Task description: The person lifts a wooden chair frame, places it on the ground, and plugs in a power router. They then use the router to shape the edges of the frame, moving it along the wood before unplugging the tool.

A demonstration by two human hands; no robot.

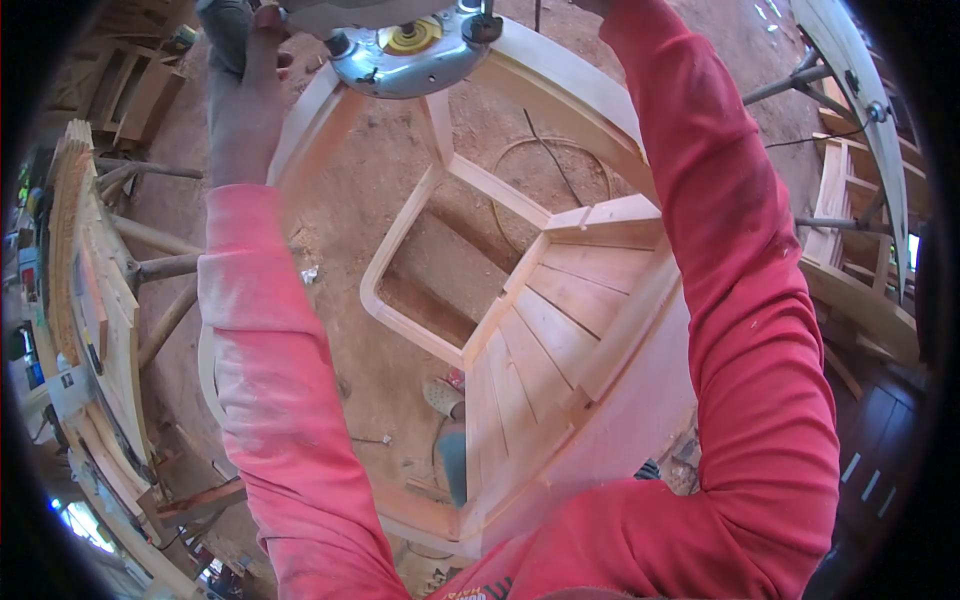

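A grey power tool (410, 60) with a round metal base and a yellow ring sits at the top centre, on or just over the upper rail of a pale wooden frame (570, 80). My left hand (245, 90) is at the tool's left side, its fingers closed around a dark part there; the top edge cuts off the rest. Only a sliver of my right hand (592, 5) shows at the top edge, right of the tool, and its fingers are out of view. Slatted wooden panelling (550, 310) fills the frame's lower right part.
Brown dusty ground (400, 150) lies below the frame, with a dark cable (550, 155) across it. A foot in a light shoe (440, 397) shows beneath. Workbenches with boards stand at the left (115, 300) and right (860, 130).
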